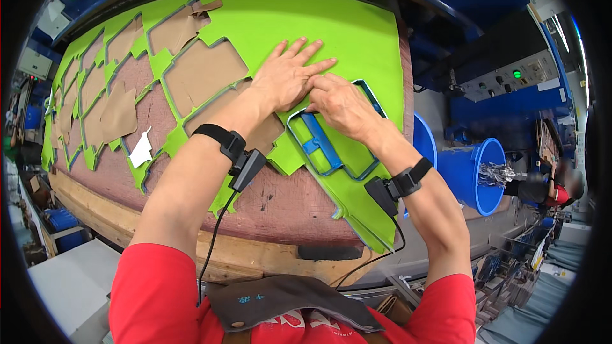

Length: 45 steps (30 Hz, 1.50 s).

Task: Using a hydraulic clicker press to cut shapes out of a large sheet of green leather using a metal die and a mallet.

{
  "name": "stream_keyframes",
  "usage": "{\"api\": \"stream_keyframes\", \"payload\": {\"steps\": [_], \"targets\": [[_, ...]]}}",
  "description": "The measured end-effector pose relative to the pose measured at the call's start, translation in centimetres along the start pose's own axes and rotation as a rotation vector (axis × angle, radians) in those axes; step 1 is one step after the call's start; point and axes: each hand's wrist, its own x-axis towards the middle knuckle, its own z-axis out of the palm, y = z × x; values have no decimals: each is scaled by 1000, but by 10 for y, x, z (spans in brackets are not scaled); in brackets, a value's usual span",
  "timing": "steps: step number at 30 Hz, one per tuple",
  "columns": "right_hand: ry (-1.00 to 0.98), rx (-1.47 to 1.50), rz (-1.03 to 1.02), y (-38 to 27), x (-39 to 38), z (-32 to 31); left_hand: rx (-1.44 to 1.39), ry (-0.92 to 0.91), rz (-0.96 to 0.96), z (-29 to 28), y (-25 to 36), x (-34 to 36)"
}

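My left hand (287, 78) lies flat with its fingers spread on a bright green sheet of material (319, 22). Close beside it, my right hand (341, 105) has its fingers curled over the upper edge of a cutting die (324, 145). The die is a thin metal outline with a blue bar across its inside, resting on the green sheet near its right side. My right hand covers part of its upper rim. To the left, the sheet has rows of cut-out openings, with brown pieces (203, 73) showing in several of them.
Under the sheet is a worn reddish board (274, 210) with a wooden front edge (223, 251). A small white scrap (141, 148) lies toward the left. Right of the board stand blue bins (468, 175), below a control panel (510, 76). Another person (558, 188) is at far right.
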Motion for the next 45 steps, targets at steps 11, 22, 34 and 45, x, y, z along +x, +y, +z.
{"api": "stream_keyframes", "payload": {"steps": [11,22,34,45], "targets": [[186,-332,305,-44,-35,-166,-88,42,-58,-3,-2,-18],[407,-284,512,6,249,-236,-280,99,-110,-5,-9,-12],[431,255,439,24,376,-181,-341,167,-121,0,-12,-16],[575,342,400,33,379,-196,-330,162,-130,0,-10,-13]]}}
